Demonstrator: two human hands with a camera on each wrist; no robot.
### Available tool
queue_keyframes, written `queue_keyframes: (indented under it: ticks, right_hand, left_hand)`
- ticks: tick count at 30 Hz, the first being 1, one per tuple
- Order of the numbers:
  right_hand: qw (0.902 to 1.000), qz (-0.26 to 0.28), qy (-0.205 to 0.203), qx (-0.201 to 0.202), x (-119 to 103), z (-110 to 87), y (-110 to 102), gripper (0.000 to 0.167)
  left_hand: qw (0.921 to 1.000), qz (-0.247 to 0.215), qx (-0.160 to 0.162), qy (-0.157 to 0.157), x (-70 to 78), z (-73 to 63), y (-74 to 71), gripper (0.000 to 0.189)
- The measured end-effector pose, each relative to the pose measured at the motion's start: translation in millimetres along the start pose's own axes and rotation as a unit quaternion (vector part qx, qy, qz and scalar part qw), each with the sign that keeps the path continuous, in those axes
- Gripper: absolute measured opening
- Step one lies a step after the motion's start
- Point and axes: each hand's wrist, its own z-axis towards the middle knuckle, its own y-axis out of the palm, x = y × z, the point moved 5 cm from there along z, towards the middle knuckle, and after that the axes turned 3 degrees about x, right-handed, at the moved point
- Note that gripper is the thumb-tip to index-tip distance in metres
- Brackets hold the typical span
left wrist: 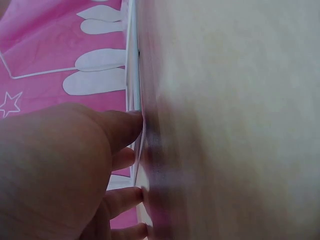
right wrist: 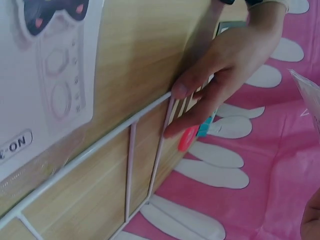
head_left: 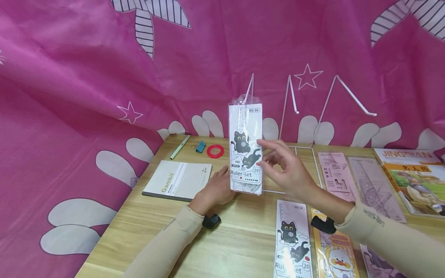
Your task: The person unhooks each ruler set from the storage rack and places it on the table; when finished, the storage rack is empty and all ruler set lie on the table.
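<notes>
A ruler set (head_left: 246, 146) in a clear sleeve, its card printed with black cats, is upright at the white wire rack's left hook (head_left: 252, 79). My right hand (head_left: 286, 170) pinches its right edge between thumb and fingers. My left hand (head_left: 222, 187), partly behind the ruler set, lies low by the rack's base. In the right wrist view, its thumb and finger press on the white wire rack (right wrist: 130, 170) at the left corner, with the fingers fairly straight. The left wrist view shows its fingertips down at the wire and tabletop.
Another cat ruler set (head_left: 290, 239) and an orange duck pack (head_left: 338, 255) lie in front. Pink ruler packs (head_left: 335, 173) and a book (head_left: 417, 185) are at right. A notebook (head_left: 177, 179), pen (head_left: 180, 146), teal clip (head_left: 200, 146) and red tape roll (head_left: 215, 146) lie left.
</notes>
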Motion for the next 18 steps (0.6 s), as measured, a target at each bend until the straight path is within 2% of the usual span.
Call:
queue_keyframes:
  ticks: [6, 11, 18]
  right_hand:
    - [0.9997, 0.014, -0.018, -0.002, -11.6, -6.8, 2.1, 0.064]
    - [0.9998, 0.009, -0.016, -0.009, -20.8, -15.3, 3.7, 0.064]
    - [0.9992, 0.008, -0.037, -0.007, -30.5, -23.3, 6.8, 0.066]
  left_hand:
    - [1.0, 0.005, -0.002, 0.005, -0.1, -1.8, -1.1, 0.065]
    - [0.9998, 0.006, 0.003, 0.017, -0.9, -2.3, -0.4, 0.066]
    - [0.9997, -0.013, 0.009, 0.019, -3.0, -3.8, -0.1, 0.061]
